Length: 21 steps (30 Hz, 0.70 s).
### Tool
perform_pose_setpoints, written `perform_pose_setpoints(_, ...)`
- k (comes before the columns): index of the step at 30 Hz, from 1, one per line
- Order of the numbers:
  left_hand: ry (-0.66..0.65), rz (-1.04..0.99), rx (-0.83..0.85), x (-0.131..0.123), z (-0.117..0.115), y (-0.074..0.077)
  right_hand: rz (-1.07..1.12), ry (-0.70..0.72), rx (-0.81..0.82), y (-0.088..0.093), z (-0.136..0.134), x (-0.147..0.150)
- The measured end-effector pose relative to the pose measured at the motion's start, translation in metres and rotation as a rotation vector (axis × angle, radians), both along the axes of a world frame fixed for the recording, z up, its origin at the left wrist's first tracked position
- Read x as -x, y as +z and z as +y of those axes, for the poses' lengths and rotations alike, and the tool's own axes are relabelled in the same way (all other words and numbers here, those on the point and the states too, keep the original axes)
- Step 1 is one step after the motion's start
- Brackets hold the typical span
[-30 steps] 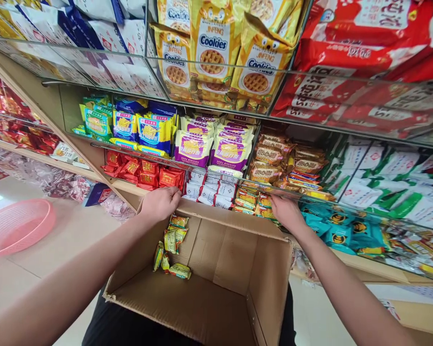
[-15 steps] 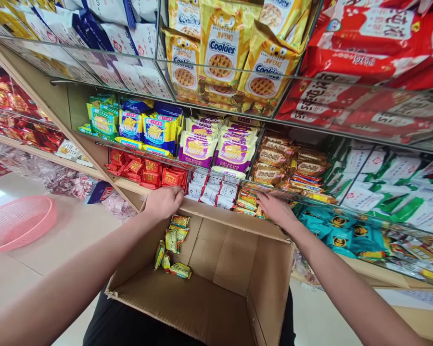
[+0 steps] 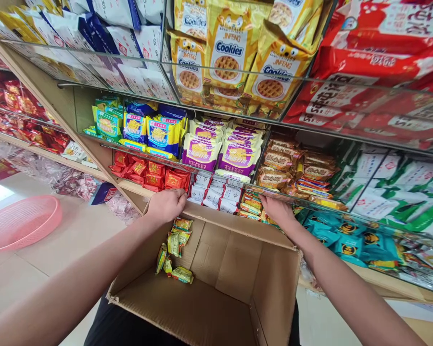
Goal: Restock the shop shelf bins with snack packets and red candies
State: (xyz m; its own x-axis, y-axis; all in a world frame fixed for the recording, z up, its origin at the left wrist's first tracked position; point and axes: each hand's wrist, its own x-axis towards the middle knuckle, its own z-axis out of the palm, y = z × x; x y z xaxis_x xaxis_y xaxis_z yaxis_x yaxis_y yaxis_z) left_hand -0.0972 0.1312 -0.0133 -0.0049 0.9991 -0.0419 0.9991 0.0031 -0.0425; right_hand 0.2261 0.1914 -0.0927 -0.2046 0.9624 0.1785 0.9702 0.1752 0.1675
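Note:
On my lap rests an open cardboard box [image 3: 234,259], tilted against the shelf, with several small yellow-green snack packets [image 3: 173,242] in its left end. My left hand [image 3: 168,204] is closed over the box's far rim at the left corner, just below some red packets [image 3: 154,177]. My right hand [image 3: 279,210] reaches past the far rim into a lower shelf compartment, over small yellow and orange packets [image 3: 250,204]. Its fingertips are partly hidden among those packets and under the shelf above, so what they hold does not show.
Clear shelf fronts [image 3: 216,72] run just above my hands. White packets [image 3: 213,196] lie between my hands, teal packets [image 3: 348,238] to the right. Purple soda biscuits [image 3: 202,151] and yellow cookie bags [image 3: 227,48] fill higher shelves. A pink basket [image 3: 25,223] stands on the floor at left.
The whole view has shifted slightly, so shelves, box and hands appear a little further right. My left hand keeps its hold on the rim; my right hand stays at the yellow packets.

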Motion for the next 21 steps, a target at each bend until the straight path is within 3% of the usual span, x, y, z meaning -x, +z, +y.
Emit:
perform_pose_setpoints(4, 0.007, -0.01, 0.028, 0.0, 0.0, 0.003, -0.033, 0.113, -0.017, 0.004, -0.008, -0.008)
perform_pose_setpoints(8, -0.001, -0.02, 0.034, 0.001, 0.0, 0.006, 0.078, 0.316, -0.091, 0.002, -0.021, -0.027)
perform_pose_setpoints(11, 0.019, -0.035, 0.066, 0.003, 0.003, 0.008, 0.206, 0.393, -0.198, -0.005, -0.054, -0.05)
perform_pose_setpoints(14, 0.01, -0.063, 0.119, 0.009, 0.009, 0.008, 0.251, 0.39, -0.277, -0.011, -0.107, -0.09)
perform_pose_setpoints(16, -0.018, -0.073, 0.105, 0.013, 0.014, 0.007, 0.25, 0.275, -0.305, -0.012, -0.147, -0.128)
perform_pose_setpoints(19, 0.002, -0.079, 0.031, 0.015, 0.014, 0.003, 0.365, -0.271, -0.507, -0.015, -0.206, -0.188)
perform_pose_setpoints(21, -0.054, -0.14, -0.119, 0.015, 0.002, -0.001, 0.517, -0.583, -0.575, -0.03, -0.241, -0.212)
